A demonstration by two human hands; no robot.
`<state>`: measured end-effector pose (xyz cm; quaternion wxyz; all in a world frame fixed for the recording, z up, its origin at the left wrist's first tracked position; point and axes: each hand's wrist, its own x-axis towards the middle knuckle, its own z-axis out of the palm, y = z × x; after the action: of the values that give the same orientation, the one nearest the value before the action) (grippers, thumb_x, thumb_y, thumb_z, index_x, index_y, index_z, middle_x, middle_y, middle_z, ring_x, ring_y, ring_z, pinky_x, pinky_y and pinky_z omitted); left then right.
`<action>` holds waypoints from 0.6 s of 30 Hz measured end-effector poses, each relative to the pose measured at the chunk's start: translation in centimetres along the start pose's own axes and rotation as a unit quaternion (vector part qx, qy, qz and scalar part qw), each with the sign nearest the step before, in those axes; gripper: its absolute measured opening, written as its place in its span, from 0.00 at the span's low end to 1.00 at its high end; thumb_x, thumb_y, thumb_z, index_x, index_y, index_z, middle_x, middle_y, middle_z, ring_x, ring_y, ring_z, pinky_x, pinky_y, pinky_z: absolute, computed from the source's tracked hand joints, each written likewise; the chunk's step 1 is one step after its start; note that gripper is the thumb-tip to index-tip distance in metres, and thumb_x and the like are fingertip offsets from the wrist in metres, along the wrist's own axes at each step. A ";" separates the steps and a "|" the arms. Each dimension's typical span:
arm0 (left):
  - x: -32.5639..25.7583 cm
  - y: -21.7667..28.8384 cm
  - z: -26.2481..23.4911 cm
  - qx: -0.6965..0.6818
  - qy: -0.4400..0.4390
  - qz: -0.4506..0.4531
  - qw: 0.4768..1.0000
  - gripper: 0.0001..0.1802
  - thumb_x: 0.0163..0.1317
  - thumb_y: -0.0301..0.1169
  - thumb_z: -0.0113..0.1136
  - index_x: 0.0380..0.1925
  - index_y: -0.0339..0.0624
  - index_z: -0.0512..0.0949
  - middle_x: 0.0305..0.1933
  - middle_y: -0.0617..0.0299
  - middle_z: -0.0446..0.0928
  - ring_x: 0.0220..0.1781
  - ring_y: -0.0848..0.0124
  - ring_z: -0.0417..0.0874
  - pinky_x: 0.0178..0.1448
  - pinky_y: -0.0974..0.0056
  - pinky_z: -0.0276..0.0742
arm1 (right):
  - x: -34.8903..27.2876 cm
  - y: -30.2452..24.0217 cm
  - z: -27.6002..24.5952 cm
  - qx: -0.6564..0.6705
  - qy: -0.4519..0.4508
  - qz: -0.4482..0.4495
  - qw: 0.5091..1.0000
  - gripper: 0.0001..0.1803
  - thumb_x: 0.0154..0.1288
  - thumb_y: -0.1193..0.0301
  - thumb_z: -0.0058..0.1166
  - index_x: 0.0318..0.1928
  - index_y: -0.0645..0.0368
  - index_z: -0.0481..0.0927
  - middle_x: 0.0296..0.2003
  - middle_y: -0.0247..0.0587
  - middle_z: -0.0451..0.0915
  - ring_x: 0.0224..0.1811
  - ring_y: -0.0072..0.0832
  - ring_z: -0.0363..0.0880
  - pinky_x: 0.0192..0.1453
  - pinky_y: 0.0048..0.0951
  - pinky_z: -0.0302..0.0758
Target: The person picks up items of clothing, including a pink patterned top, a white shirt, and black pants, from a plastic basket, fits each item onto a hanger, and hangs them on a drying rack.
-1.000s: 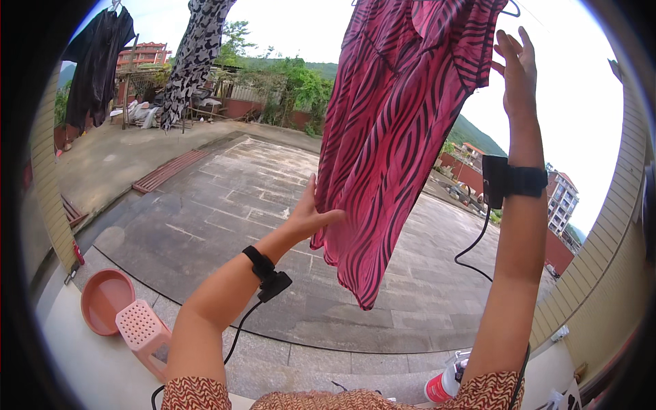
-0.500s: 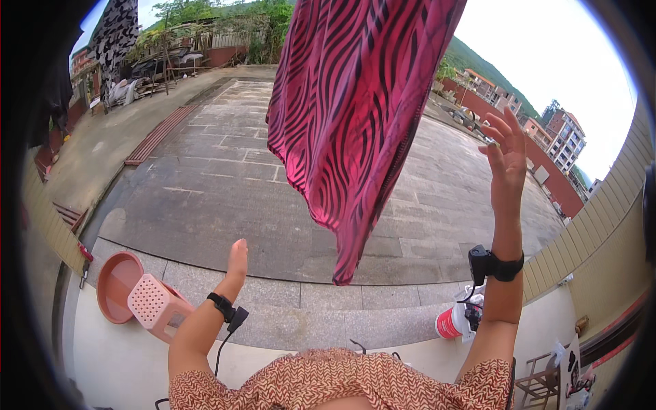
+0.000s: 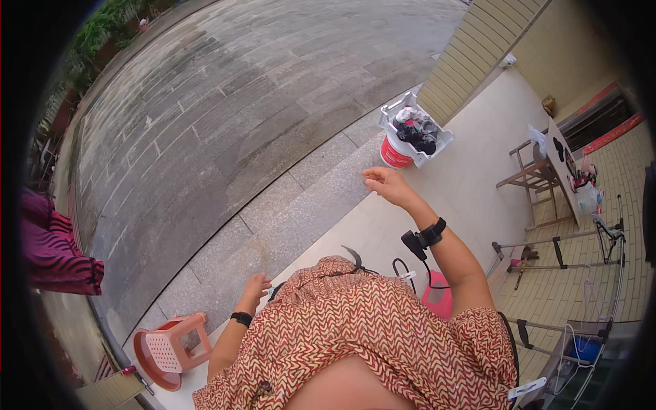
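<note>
My right hand hangs over the edge of the pale floor, fingers loosely bent and holding nothing. Just beyond it stands a white-and-red bucket, topped by a pale grey basin with dark crumpled clothes in it. Low beside my patterned top is my left hand, empty, its fingers loosely spread. A pink cloth with black zebra stripes hangs at the far left, apart from both hands; its upper part is cut off by the dark rim.
A pink stool and a reddish-brown tub lie at lower left. Stone step slabs border the grey paved yard. On the right are a wooden table and a metal drying rack. Something bright pink shows beside my right arm.
My view has swung right and down, so the striped cloth moved from the centre to the far left. Both hands have lowered; the right one came down from its raised position to near the bucket.
</note>
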<state>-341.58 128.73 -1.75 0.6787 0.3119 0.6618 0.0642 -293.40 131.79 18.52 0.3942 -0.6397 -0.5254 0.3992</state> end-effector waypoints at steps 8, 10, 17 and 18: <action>3.5 12.5 13.9 0.146 -0.071 0.052 0.985 0.20 0.60 0.46 0.50 0.46 0.44 0.71 0.40 0.62 0.76 0.37 0.71 0.76 0.37 0.64 0.70 | -11.7 8.5 -10.8 0.016 0.094 0.144 0.985 0.17 0.58 0.67 0.53 0.45 0.63 0.76 0.32 0.37 0.78 0.32 0.22 0.76 0.35 0.23 0.73; 4.4 15.8 16.7 0.184 -0.087 0.066 0.977 0.21 0.60 0.46 0.50 0.47 0.44 0.71 0.40 0.62 0.76 0.37 0.71 0.76 0.38 0.64 0.70 | -13.3 10.2 -12.0 0.035 0.127 0.161 0.978 0.17 0.58 0.67 0.53 0.45 0.63 0.76 0.32 0.37 0.78 0.31 0.21 0.76 0.34 0.23 0.72; 11.3 23.5 24.9 0.232 -0.162 0.035 0.959 0.23 0.60 0.45 0.50 0.50 0.42 0.68 0.43 0.58 0.76 0.42 0.66 0.77 0.43 0.59 0.71 | -16.9 13.9 -15.8 0.129 0.240 0.244 0.931 0.16 0.59 0.67 0.53 0.46 0.62 0.75 0.31 0.36 0.77 0.32 0.20 0.75 0.35 0.22 0.71; 12.9 24.6 26.2 0.224 -0.177 0.019 0.958 0.23 0.60 0.44 0.50 0.51 0.42 0.67 0.44 0.58 0.76 0.42 0.65 0.77 0.43 0.59 0.71 | -17.0 14.0 -17.4 0.114 0.246 0.236 0.933 0.15 0.60 0.68 0.52 0.45 0.63 0.75 0.31 0.36 0.77 0.33 0.20 0.74 0.35 0.23 0.71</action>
<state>-307.47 145.88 -2.15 0.6962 0.4749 0.5226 -0.1295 -274.54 111.61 13.68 0.4758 -0.7743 -0.1962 0.3682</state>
